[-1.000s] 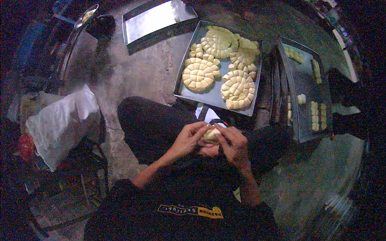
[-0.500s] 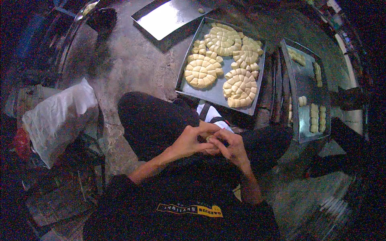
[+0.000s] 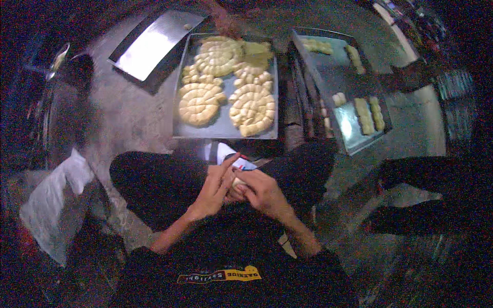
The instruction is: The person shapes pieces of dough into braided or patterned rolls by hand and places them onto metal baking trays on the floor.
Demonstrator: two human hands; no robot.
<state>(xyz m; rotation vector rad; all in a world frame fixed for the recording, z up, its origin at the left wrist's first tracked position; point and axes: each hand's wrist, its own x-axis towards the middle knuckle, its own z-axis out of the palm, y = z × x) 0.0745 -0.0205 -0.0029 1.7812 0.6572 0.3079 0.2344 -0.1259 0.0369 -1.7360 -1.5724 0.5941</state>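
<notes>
Over my lap, both hands meet around a small pale piece of dough [image 3: 238,183], mostly covered by fingers. My left hand [image 3: 211,191] has some fingers stretched upward along the dough's left side, the others bent beneath it. From the right, my right hand [image 3: 262,192] curls its fingers and thumb round the same piece. Beyond my crossed legs lies a metal tray [image 3: 205,134] with several round, segmented dough shapes, among them a near-left round [image 3: 200,104] and a near-right round [image 3: 252,109].
To the right, a second tray [image 3: 328,77] bears strips of dough pieces [image 3: 364,116]. A shiny tray [image 3: 149,46] lies far left. Another person's arm [image 3: 223,18] reaches toward the middle tray's far edge. A whitish plastic sack [image 3: 54,205] stands left; someone's dark-clothed legs [image 3: 411,218] are at right.
My view has turned right, so the trays sit further left. My left fingers have straightened upward, and more of the dough shows. Another person's arm has come in at the top.
</notes>
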